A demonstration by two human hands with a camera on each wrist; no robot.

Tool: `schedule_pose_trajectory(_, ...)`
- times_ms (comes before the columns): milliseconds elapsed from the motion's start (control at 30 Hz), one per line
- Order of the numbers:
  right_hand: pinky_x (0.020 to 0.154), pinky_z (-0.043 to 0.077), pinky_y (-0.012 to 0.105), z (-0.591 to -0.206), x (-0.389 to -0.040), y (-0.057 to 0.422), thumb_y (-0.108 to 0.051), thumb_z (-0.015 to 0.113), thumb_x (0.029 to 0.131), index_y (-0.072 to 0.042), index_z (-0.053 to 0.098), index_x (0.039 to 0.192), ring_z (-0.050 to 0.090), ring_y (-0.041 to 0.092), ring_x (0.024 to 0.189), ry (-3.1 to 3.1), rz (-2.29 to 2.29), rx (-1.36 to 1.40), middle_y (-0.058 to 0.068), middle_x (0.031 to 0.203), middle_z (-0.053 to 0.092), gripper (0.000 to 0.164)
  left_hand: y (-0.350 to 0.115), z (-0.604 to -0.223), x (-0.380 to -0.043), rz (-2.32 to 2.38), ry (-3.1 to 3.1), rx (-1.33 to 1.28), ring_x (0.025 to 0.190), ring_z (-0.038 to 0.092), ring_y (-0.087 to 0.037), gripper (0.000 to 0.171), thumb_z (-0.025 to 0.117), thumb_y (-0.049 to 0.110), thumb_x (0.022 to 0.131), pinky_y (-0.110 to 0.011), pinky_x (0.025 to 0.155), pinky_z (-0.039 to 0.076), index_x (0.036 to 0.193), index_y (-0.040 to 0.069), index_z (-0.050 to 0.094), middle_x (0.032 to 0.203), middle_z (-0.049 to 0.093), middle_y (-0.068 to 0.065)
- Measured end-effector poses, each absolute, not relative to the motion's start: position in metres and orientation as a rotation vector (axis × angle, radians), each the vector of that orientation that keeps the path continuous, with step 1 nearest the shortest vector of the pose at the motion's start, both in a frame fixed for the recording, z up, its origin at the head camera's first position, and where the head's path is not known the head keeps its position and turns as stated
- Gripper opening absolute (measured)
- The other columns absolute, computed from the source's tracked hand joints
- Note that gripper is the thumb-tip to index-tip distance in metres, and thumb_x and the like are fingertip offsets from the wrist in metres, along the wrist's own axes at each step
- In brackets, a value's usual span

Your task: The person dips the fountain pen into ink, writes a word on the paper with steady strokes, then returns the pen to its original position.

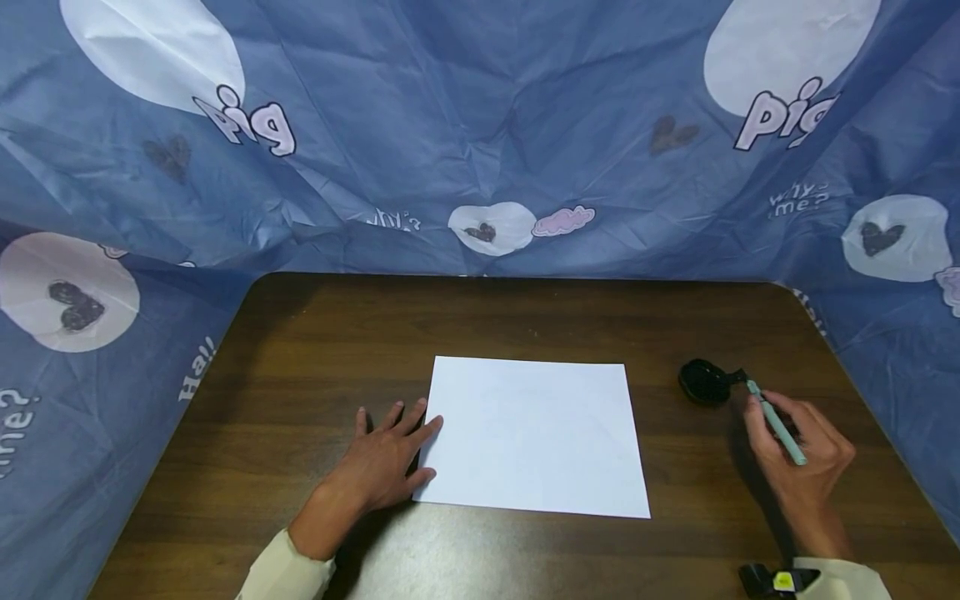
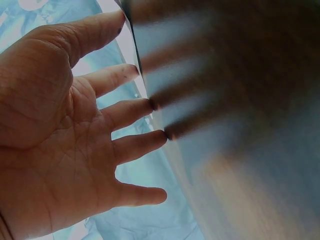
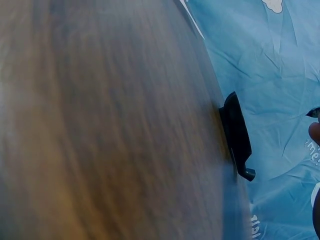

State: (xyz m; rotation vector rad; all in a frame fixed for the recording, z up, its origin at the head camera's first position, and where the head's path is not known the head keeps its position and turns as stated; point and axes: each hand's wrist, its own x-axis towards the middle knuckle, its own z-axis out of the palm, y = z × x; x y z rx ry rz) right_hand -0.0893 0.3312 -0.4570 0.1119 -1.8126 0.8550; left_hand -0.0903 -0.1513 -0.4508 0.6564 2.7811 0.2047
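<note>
A blank white sheet of paper [image 1: 532, 437] lies near the middle of the table. My left hand [image 1: 375, 467] rests at its left edge, fingers spread and nearly straight, with the thumb and a fingertip at the paper's border. In the left wrist view the fingertips of that hand [image 2: 75, 130] touch the surface. At the right, my right hand [image 1: 806, 458] pinches a teal pen [image 1: 780, 429] with a dark pointed tip. That tip appears by the short handle of a small black dish [image 1: 703, 382]. The right wrist view shows the dish [image 3: 237, 130] apart from the tip [image 3: 313, 113].
The brown wooden table [image 1: 337, 325] has rounded far corners. A blue printed cloth [image 1: 480, 142] hangs behind it and along both sides. A black strap device [image 1: 776, 580] with a yellow label sits at my right wrist.
</note>
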Motion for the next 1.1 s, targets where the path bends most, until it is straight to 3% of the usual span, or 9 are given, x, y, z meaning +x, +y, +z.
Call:
schedule_pose_trajectory(633,0.073,0.039,0.006,-0.461,-0.089,0.336,0.000,0.077,0.071,0.011,0.074,0.085,0.058,-0.013,0.079,-1.870,0.870,0.114,0.030,0.073,0.065,0.017,-0.150,-0.452,-0.091,0.196,2.772,0.635,0.144,0.031,-0.043,0.066,0.066,0.042,0.095,-0.077,0.103,0.018,0.152,0.019,0.043,0.160,0.031,-0.013)
schedule_pose_trajectory(900,0.064,0.031,0.008,-0.483,-0.096,0.359,-0.004,0.081,0.073,0.002,0.077,0.092,0.044,-0.008,0.061,-2.130,0.784,0.189,0.015,0.074,0.067,0.020,-0.150,-0.454,-0.092,0.183,2.760,0.626,0.144,0.029,-0.043,0.068,0.065,0.044,0.094,-0.077,0.104,0.018,0.153,0.020,0.042,0.161,0.030,-0.013)
schedule_pose_trajectory(1100,0.058,0.033,0.016,-0.483,-0.100,0.362,-0.011,0.081,0.076,-0.002,0.077,0.096,0.041,-0.011,0.062,-2.254,0.713,0.161,0.012,0.078,0.069,0.022,-0.150,-0.454,-0.092,0.207,2.765,0.635,0.144,0.030,-0.044,0.067,0.066,0.043,0.094,-0.078,0.103,0.018,0.153,0.019,0.043,0.160,0.031,-0.014)
